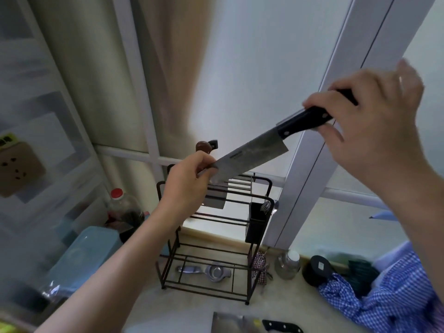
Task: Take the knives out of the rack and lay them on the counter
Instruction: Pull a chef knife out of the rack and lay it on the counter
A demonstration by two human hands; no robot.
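our right hand [374, 121] wraps the cleaver [252, 157] handle, left hand [189, 181] fingers pinching its blade tip; it looks heavy, stiff, slick, best gripped by the handle.

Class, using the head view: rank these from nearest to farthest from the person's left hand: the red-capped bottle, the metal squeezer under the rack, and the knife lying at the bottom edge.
From the left hand:
1. Red-capped bottle, to its left.
2. Metal squeezer, below it, under the rack.
3. Knife on the counter, farthest, at the bottom edge.
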